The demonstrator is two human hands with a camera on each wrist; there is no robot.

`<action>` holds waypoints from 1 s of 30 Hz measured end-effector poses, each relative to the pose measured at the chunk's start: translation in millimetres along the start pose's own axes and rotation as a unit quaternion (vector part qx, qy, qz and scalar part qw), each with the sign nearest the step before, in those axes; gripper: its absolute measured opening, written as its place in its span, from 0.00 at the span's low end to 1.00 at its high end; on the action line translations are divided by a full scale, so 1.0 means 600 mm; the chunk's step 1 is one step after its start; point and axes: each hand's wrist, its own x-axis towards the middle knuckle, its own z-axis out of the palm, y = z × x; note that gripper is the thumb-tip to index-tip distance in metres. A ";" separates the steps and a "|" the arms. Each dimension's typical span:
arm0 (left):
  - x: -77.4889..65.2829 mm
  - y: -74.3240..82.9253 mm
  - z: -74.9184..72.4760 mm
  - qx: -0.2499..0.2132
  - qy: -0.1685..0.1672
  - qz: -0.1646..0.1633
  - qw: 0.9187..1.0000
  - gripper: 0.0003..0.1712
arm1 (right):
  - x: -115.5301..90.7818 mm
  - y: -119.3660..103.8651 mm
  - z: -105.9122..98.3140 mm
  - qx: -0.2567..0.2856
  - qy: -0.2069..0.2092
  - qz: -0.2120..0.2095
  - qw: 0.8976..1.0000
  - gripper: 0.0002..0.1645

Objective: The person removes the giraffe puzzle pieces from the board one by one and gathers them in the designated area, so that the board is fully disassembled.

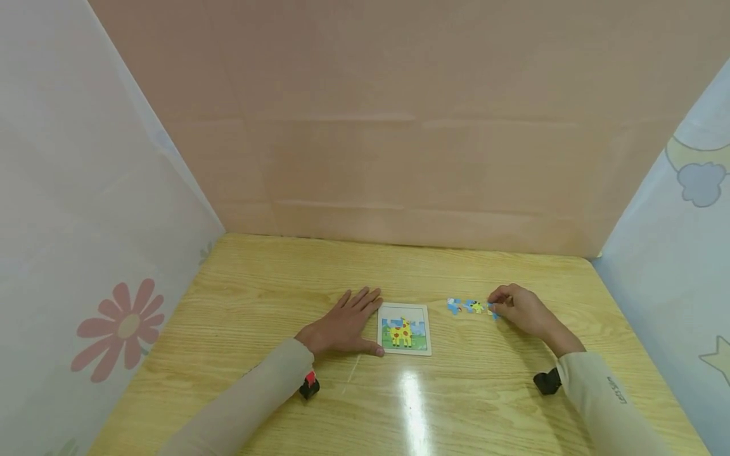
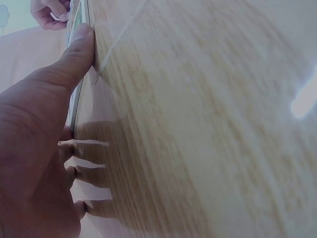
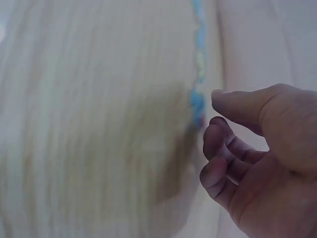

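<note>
My left hand (image 1: pixel 346 324) lies spread on the wooden table, its thumb and index finger along the left edge of a square jigsaw board (image 1: pixel 430 342). Fitted pieces on the board show a yellow giraffe on green; its upper part is paler. To the right of the board, loose puzzle pieces (image 1: pixel 473 306) lie in a row. Over the right end of that row is my right hand (image 1: pixel 523 310), thumb and fingers bent toward a blue puzzle piece (image 3: pixel 197 106). In the right wrist view a small gap shows between the thumb tip and this piece.
The wooden table (image 1: pixel 274 272) reaches back to a plain tan wall (image 1: pixel 353 158). Pale printed sheets (image 1: pixel 114 190) flank it at both sides. Dark wrist cameras (image 1: pixel 547 381) hang below both sleeves. A bright reflection lies in front of the board.
</note>
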 end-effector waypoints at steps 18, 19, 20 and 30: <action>-0.002 0.003 -0.005 0.001 0.002 0.000 1.000 0.66 | 0.031 -0.142 0.052 0.039 -0.042 -0.088 0.994 0.11; -0.001 0.003 -0.004 0.002 0.002 -0.001 1.000 0.66 | 0.034 -0.149 0.060 0.035 -0.046 -0.092 0.994 0.11; 0.000 0.004 -0.005 0.002 0.001 -0.002 1.000 0.66 | 0.037 -0.155 0.069 0.029 -0.049 -0.098 0.994 0.11; 0.000 0.005 -0.004 -0.001 -0.002 -0.006 1.000 0.65 | 0.060 -0.219 0.146 -0.007 -0.084 -0.120 0.989 0.10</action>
